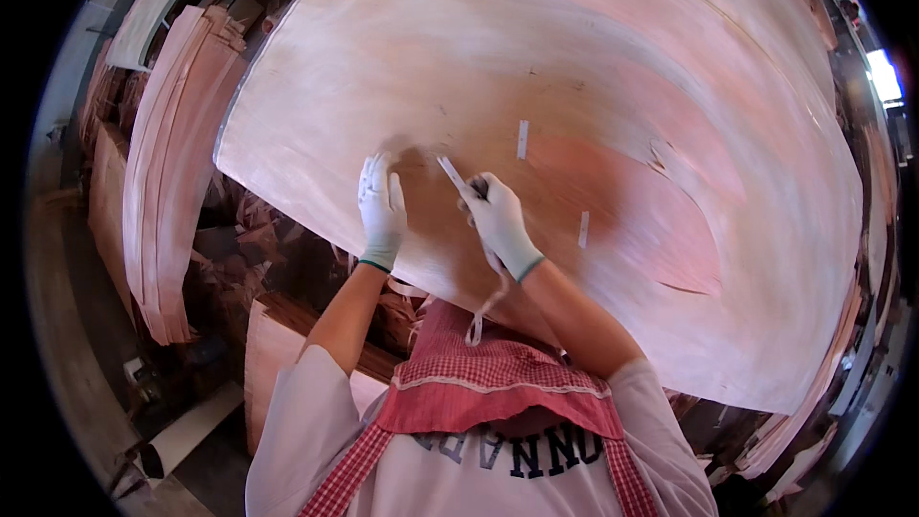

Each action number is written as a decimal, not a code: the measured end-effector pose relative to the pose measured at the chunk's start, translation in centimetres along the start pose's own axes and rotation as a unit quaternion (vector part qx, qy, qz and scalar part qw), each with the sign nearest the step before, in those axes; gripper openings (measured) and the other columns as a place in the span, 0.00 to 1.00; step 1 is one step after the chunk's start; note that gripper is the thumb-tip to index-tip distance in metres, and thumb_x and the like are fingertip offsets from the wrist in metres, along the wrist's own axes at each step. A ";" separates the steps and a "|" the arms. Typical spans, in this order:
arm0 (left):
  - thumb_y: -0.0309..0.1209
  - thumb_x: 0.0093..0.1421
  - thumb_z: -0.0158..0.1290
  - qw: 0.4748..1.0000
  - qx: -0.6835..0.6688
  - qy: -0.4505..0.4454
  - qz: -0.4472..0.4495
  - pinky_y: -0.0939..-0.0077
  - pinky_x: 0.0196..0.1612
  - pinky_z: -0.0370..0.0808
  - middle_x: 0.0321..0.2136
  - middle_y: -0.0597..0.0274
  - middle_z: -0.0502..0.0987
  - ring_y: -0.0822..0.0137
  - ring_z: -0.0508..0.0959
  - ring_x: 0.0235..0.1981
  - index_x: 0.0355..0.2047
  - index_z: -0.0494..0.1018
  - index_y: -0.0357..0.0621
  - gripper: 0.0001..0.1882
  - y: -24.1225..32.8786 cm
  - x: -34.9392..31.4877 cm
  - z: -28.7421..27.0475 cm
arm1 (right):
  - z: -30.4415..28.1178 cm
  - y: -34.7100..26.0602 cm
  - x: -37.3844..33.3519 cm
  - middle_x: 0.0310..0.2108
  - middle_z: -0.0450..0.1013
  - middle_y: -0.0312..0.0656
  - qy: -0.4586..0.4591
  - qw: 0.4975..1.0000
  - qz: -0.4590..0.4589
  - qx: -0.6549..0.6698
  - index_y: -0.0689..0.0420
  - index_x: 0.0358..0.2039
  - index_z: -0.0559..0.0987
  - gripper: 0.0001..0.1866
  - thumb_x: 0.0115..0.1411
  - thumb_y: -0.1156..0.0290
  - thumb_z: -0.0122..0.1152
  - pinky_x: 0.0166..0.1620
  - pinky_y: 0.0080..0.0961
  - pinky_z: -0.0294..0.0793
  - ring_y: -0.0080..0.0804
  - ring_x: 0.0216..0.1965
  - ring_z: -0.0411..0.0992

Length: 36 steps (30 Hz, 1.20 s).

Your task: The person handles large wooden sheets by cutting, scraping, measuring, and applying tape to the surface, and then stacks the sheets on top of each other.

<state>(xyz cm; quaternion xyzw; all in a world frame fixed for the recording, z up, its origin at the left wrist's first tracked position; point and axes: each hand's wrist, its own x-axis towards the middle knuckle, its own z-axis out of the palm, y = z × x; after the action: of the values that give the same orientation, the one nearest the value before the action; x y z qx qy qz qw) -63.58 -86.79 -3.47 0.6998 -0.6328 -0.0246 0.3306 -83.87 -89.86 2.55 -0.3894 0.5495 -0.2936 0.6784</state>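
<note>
A large, thin sheet of pinkish wood veneer (364, 48) spreads before me. My left hand (382, 211), in a white glove, lies near its front edge with the fingers stretched out and holds nothing. Closed around a white tape strip (450, 171) is my gloved right hand (500, 222); the strip's end points to the far left over the sheet. A tape tail (490, 302) hangs below that hand toward my apron. Two short pieces of white tape, one farther off (523, 140) and one nearer (584, 229), lie on the sheet around a darker pink patch (637, 215).
Stacked veneer strips (172, 172) stand at the left. Torn scraps (258, 239) fill the gap beside the sheet. Another veneer stack (273, 364) is near my left elbow. A pale roll (196, 431) lies at the lower left. The sheet has a split (689, 288) at right.
</note>
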 end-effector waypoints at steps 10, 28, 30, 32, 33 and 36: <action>0.37 0.59 0.53 0.955 0.102 -0.215 0.177 0.58 0.69 0.53 0.63 0.51 0.62 0.53 0.61 0.65 0.61 0.62 0.39 0.31 1.6 2.7 1.2 | 0.6 -2.4 7.1 0.29 0.76 0.55 0.014 0.856 -0.131 -0.500 0.60 0.33 0.74 0.09 0.60 0.67 0.53 0.38 0.51 0.73 0.58 0.34 0.74; 0.29 0.58 0.54 0.876 -0.100 -0.232 0.411 0.53 0.64 0.60 0.52 0.52 0.72 0.52 0.67 0.59 0.49 0.71 0.42 0.18 30.6 0.4 9.2 | -32.6 15.0 -29.2 0.26 0.76 0.38 0.550 0.822 0.030 0.147 0.60 0.35 0.76 0.15 0.63 0.59 0.60 0.19 0.15 0.62 0.18 0.19 0.67; 0.29 0.58 0.52 0.837 -0.188 -0.265 0.441 0.55 0.63 0.62 0.50 0.52 0.74 0.50 0.68 0.57 0.47 0.73 0.40 0.16 38.0 -4.5 14.0 | -35.9 15.1 -29.8 0.26 0.76 0.39 0.550 0.827 0.004 0.114 0.60 0.35 0.76 0.14 0.63 0.60 0.60 0.19 0.15 0.62 0.19 0.19 0.68; 0.30 0.58 0.52 0.798 -0.175 -0.294 0.496 0.56 0.63 0.61 0.52 0.52 0.73 0.50 0.67 0.58 0.48 0.72 0.40 0.17 42.9 -8.5 18.8 | -38.9 14.3 -28.7 0.25 0.77 0.37 0.535 0.839 0.007 0.098 0.59 0.32 0.77 0.14 0.61 0.59 0.62 0.20 0.15 0.63 0.18 0.18 0.68; 0.31 0.58 0.51 0.805 -0.174 -0.287 0.489 0.56 0.64 0.61 0.52 0.53 0.73 0.51 0.67 0.59 0.49 0.72 0.40 0.18 44.4 -10.0 20.2 | -39.9 13.7 -27.7 0.24 0.76 0.38 0.530 0.844 0.010 0.086 0.59 0.32 0.77 0.14 0.61 0.59 0.63 0.19 0.15 0.63 0.18 0.18 0.67; 0.33 0.59 0.51 0.812 -0.182 -0.275 0.482 0.57 0.65 0.59 0.54 0.53 0.72 0.53 0.66 0.60 0.51 0.71 0.41 0.20 48.4 -12.1 22.7 | -43.4 13.5 -24.1 0.23 0.75 0.38 0.482 0.867 -0.030 0.123 0.61 0.32 0.76 0.17 0.60 0.58 0.64 0.21 0.17 0.64 0.17 0.19 0.66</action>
<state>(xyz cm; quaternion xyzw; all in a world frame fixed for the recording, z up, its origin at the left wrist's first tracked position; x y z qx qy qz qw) -118.36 -84.77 -1.93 0.1961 -0.9375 -0.1677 0.2337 -131.97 -71.79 -0.48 -0.1293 0.7553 -0.5303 0.3627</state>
